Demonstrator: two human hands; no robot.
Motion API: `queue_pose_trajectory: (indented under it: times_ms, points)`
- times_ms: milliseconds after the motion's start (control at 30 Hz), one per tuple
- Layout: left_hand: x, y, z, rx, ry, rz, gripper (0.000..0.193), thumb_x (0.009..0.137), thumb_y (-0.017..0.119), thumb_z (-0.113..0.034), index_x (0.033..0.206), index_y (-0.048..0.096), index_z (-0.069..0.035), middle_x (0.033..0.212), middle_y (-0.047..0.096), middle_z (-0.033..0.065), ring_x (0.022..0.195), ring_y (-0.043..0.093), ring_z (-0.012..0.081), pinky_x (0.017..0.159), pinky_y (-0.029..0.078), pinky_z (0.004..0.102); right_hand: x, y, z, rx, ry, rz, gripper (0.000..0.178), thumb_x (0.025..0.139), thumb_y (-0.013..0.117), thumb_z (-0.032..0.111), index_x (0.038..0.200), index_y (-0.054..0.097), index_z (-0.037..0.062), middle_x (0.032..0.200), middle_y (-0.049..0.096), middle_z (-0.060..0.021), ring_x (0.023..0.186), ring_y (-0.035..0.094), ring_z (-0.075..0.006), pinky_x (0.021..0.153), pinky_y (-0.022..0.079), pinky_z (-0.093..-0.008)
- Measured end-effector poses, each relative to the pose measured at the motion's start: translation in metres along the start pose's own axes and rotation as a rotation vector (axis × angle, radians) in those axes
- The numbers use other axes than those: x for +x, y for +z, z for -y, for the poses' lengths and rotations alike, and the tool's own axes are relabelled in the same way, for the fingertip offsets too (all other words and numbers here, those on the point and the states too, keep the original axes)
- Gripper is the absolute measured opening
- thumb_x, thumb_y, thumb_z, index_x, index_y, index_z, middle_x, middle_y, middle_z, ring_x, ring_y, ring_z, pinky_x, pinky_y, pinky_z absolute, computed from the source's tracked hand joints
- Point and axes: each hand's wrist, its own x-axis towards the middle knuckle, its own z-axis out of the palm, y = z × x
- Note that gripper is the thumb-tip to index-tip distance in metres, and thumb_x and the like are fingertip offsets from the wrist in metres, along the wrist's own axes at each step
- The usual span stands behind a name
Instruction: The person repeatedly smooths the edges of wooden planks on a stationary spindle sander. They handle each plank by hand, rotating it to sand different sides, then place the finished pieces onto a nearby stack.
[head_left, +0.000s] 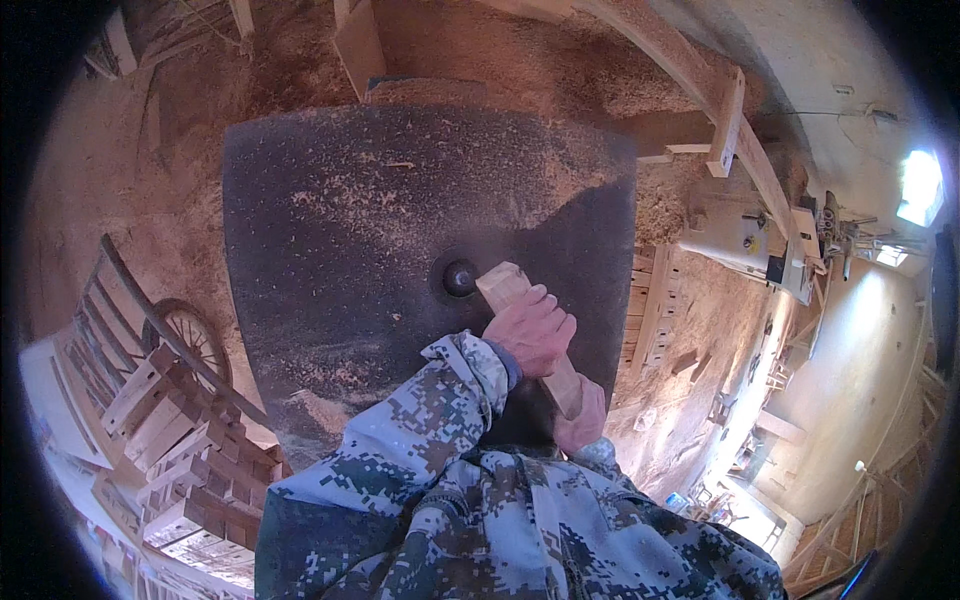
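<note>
A pale squared piece of wood [503,284] lies at a slant over a dark machine table [330,260]. Its far end is right beside a round dark spindle [460,278] that rises from the middle of the table; whether they touch I cannot tell. My left hand [535,330] is closed over the middle of the wood, knuckles up. At the near end of the same piece, close to my body, my right hand [582,418] grips it, with its fingers partly hidden. Sawdust is scattered over the table top.
Stacked wooden blocks [200,480] stand at the lower left, next to a cart wheel [190,340] and a ladder-like frame [150,310]. A long curved beam [690,70] crosses at the upper right. More slotted wood pieces [650,310] lie just past the table's right edge.
</note>
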Motion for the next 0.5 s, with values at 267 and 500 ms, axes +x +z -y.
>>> queue_pose_trajectory:
  times_ms: [267,500]
  points:
    - [-0.012,-0.013,0.002,0.001,-0.028,-0.015,0.025,0.077,0.077,-0.022,0.098,0.068,-0.011,0.085,0.064,0.0034,0.093,0.064,0.0240,0.102,0.046,0.0403,0.005,0.002,0.016,-0.011,-0.013,-0.046,0.063,0.073,0.076,0.006,0.133,0.061,-0.0015,0.121,0.068,-0.0221,0.111,0.063,-0.0452,0.099,0.052,-0.0504]
    - [-0.019,-0.017,0.002,-0.026,-0.024,-0.066,0.021,0.080,0.077,-0.021,0.095,0.068,-0.010,0.083,0.064,0.0039,0.091,0.064,0.0238,0.100,0.046,0.0411,0.004,0.001,0.016,-0.007,-0.036,-0.025,0.065,0.071,0.076,0.008,0.133,0.062,-0.0016,0.119,0.068,-0.0220,0.108,0.063,-0.0450,0.098,0.052,-0.0496]
